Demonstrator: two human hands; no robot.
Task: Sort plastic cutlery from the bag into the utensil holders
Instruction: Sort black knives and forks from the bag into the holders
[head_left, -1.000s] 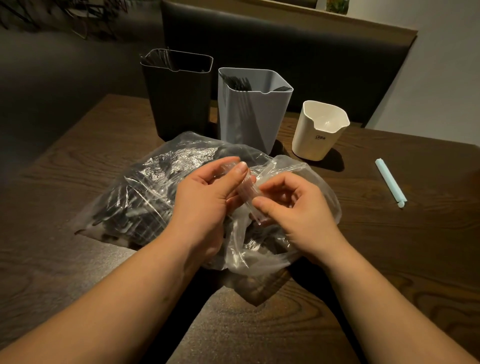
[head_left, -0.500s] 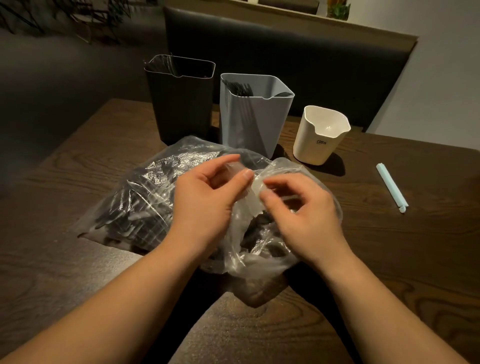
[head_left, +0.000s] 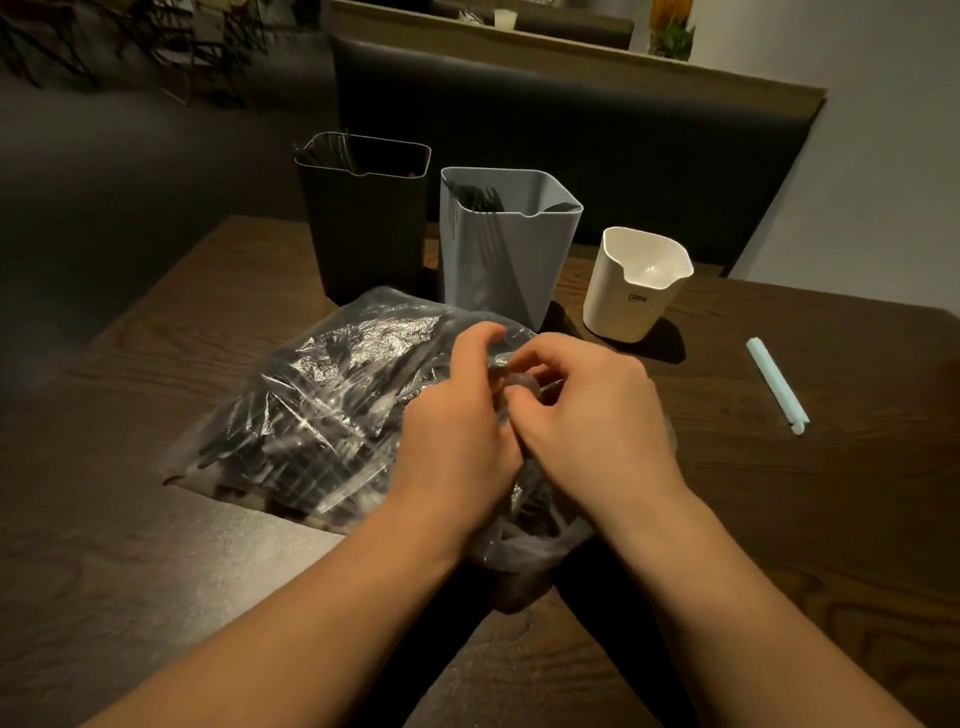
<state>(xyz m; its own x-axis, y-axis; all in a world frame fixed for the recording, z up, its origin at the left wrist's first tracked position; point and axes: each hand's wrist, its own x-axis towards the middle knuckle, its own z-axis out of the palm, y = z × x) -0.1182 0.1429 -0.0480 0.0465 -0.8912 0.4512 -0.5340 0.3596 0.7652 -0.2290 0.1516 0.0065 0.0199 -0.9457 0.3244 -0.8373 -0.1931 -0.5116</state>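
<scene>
At the left of the tabletop the clear bag lay on its side, full of dark cutlery, its mouth bunched toward the person. Behind it stood the black holder, with a few dark pieces leaning in its left corner. The left hand had its fingers curled and pinched the film at the mouth. The grey holder, just behind the bag, already held forks. The right hand, touching the left, was curled into the same bunched film; whether it had hold of a utensil could not be told. The white holder looked empty, and a pale blue clip lay well apart to the right.

The step in hand seemed to be opening the bag. Next, the mouth would need spreading so one piece could be drawn out and lifted over a rim. The holders stood close together near the far edge; open tabletop lay to the right and in front.
</scene>
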